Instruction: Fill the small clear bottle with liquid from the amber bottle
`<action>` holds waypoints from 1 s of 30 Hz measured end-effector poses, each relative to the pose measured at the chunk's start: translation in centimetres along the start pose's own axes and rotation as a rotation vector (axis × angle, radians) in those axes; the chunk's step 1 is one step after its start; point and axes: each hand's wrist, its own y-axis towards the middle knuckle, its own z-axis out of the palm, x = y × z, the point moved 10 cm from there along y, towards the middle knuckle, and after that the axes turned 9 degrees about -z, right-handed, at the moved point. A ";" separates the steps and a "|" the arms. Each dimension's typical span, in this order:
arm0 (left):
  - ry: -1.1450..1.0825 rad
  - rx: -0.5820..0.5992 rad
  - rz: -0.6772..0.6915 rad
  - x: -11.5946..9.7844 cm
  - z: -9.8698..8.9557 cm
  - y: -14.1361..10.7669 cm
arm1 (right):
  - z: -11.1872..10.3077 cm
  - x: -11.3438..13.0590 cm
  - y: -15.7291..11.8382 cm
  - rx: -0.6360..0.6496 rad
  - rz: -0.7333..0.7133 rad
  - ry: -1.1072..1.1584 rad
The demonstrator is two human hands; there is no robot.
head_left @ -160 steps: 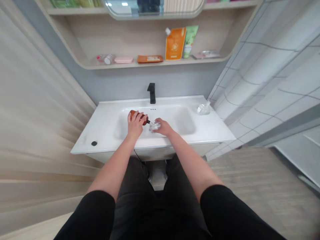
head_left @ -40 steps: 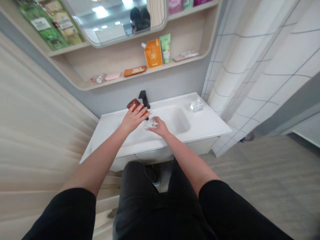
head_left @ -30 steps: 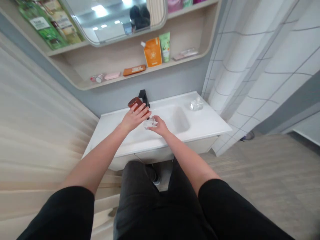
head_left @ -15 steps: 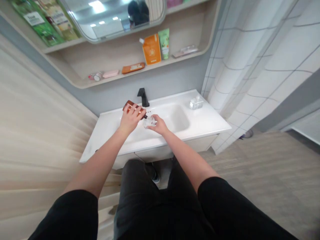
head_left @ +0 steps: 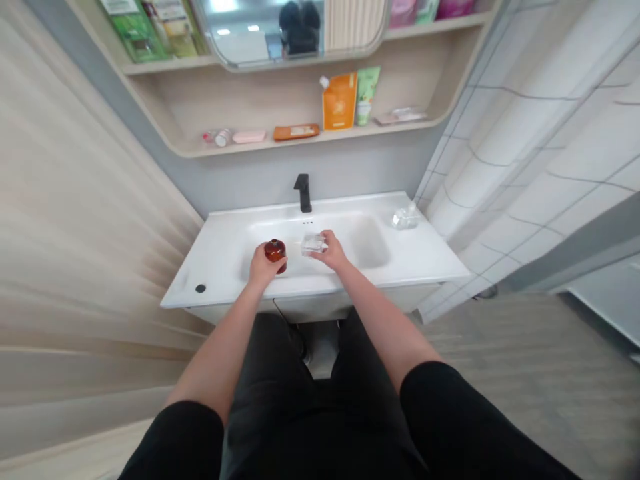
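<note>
Left hand [head_left: 261,268] curled around an amber bottle [head_left: 276,255], right hand [head_left: 334,252] pinching a clear container [head_left: 312,245] by its right side: the two meet over a white sink [head_left: 370,250] at the center of the frame. Tilted neck-first at the container half a second earlier, the bottle is now upright and apart from it, suggesting that the pouring is paused or over. Thumb and fingers cover part of the bottle, leaving it unclear whether its base touches the sink; its neck is too small to show whether it is capped. Glare and blur hide how full the container is.

Behind them rises a black faucet [head_left: 303,193]. At lower left, a round black piece [head_left: 201,289], mostly hidden by the left forearm [head_left: 217,347] moments earlier, lies in plain view. A second clear container [head_left: 405,218] sits blurred at right. Higher up, an orange pouch [head_left: 340,101] stands beside a green tube [head_left: 367,97]; the mirror [head_left: 240,43] is cut off at the top edge.
</note>
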 end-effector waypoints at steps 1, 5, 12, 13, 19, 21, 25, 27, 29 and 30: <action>-0.028 0.011 -0.017 0.8 0.1 0.1 | -0.5 0.0 0.0 -0.040 0.016 -0.020; -0.062 0.017 -0.004 1.4 0.5 0.3 | -4.3 1.0 -0.3 -0.226 0.074 -0.166; -0.008 0.060 0.070 0.5 1.1 0.0 | -17.6 3.8 -5.2 -0.506 0.130 -0.521; -0.003 0.068 0.062 0.7 1.2 0.1 | -19.9 4.1 -6.2 -0.539 0.153 -0.576; -0.002 0.110 0.066 1.0 1.7 0.1 | -30.9 4.5 -11.3 -0.712 0.321 -0.808; 0.003 0.113 0.052 1.1 1.7 0.1 | -32.7 4.4 -12.1 -0.735 0.349 -0.842; 0.007 0.103 0.056 1.0 1.5 0.0 | -33.9 3.7 -12.9 -0.732 0.383 -0.853; 0.006 0.091 0.053 1.1 1.2 0.0 | -33.8 3.4 -13.2 -0.734 0.402 -0.863; 0.011 0.079 0.043 1.2 1.1 0.1 | -33.5 3.3 -13.4 -0.734 0.428 -0.882; 0.014 0.076 0.035 1.3 1.0 0.0 | -33.4 3.2 -13.4 -0.727 0.446 -0.892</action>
